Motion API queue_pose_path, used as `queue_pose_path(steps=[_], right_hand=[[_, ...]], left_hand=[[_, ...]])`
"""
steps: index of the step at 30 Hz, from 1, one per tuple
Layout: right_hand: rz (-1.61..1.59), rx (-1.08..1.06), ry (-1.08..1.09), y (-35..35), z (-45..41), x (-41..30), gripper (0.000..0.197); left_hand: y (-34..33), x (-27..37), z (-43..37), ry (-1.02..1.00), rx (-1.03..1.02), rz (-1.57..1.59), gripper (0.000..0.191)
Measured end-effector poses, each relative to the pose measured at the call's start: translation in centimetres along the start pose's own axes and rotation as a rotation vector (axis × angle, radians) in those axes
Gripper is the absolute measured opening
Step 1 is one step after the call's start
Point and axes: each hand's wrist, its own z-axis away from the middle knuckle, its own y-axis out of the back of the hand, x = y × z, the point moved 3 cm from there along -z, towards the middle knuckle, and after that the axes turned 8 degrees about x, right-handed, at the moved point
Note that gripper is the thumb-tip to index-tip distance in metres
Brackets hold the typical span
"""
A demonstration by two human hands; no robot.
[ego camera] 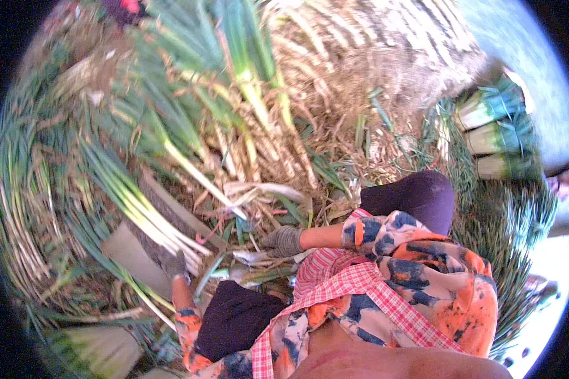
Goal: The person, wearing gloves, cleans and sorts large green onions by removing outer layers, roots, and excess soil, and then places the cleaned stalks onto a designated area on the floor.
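Observation:
My left hand (172,264), in a grey knitted glove, is at the white ends of a bunch of long green onions (159,220). Whether its fingers close around the stalks is unclear. The bunch slants over a flat board (135,258) with its green tops pointing up and left. My right hand (283,240), in a striped grey glove, is low in front of my lap, over loose onion leaves and peelings (261,259). Blur hides what its fingers hold. Just beyond it, a single long onion (204,177) lies with its white end toward me.
A heap of unpeeled onions with dirty roots (265,142) lies ahead. More onions (23,227) cover the left side. At the right, tied onion bundles (495,132) are stacked above dense green tops (493,237). A cut bundle (99,350) lies at lower left. My knees (410,199) flank the peelings.

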Motion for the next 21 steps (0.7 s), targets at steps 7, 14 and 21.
queue_pose_path(steps=[7, 14, 21], right_hand=[[0.144, 0.213, -0.19, 17.2, 2.6, 9.1, 0.024], [0.266, 0.752, -0.527, 35.8, 9.3, 9.5, 0.024], [0.55, 1.412, -0.471, 48.0, 12.9, 13.0, 0.028]], left_hand=[[0.6, 2.9, 0.7, -0.041, -0.091, -0.37, 0.074], [1.2, 1.7, 0.2, -0.515, -0.332, -0.452, 0.045], [15.9, 10.7, 2.7, -0.072, -0.354, 0.671, 0.038]])
